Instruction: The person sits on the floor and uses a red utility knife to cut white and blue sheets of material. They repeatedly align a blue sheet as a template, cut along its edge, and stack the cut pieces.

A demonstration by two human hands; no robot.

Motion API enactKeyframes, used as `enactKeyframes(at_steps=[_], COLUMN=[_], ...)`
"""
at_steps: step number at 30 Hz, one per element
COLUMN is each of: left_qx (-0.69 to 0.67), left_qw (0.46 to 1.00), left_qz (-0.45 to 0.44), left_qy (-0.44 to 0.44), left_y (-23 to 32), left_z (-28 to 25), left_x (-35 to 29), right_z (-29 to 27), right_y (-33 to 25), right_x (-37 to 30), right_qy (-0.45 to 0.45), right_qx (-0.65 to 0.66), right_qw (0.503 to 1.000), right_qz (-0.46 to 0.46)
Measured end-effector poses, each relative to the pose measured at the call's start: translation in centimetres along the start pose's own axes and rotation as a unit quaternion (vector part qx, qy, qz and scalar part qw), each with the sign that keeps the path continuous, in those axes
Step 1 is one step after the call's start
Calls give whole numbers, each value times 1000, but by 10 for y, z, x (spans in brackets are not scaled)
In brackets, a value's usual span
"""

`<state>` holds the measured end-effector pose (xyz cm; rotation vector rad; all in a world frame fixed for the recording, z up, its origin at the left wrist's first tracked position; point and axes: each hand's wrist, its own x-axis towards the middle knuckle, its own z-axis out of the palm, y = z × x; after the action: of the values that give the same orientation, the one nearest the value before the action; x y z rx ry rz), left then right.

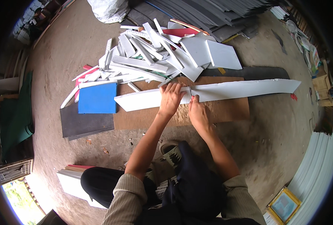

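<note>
A long white foam board strip [245, 89] lies crosswise in front of me, over a brown scratched board [226, 110]. My left hand [170, 98] presses down on the strip, its fingers bent over the far edge and the thumb toward the right. Close beside it, my right hand [199, 112] is closed on a small cutter knife [192, 98], of which only a red bit and a thin dark blade-like line show. That line crosses the strip between the two hands. Most of the tool is hidden by my fingers.
Beyond the strip is a heap of white offcuts [147, 52]. A blue panel [97, 98] lies on dark sheets [85, 123] at the left. Stacked boards [74, 183] stand by my left knee. A gold-framed picture [284, 204] leans near white corrugated sheets [314, 165] at lower right.
</note>
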<state>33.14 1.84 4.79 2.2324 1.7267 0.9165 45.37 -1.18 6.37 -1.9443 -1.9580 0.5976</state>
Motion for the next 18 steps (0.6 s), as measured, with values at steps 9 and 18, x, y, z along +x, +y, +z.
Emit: enactKeyframes(at_steps=[9, 18], left_qx=[-11, -8], left_qw=[1000, 1000], left_qz=[-18, -14], left_qy=[5, 6], left_y=[3, 0], left_z=[2, 2], left_x=[-3, -2], right_z=[-9, -15], right_y=[-5, -8], right_x=[-7, -16], right_qy=[-10, -4], right_qx=[-40, -65], right_qw=[999, 997], right_qz=[-8, -34])
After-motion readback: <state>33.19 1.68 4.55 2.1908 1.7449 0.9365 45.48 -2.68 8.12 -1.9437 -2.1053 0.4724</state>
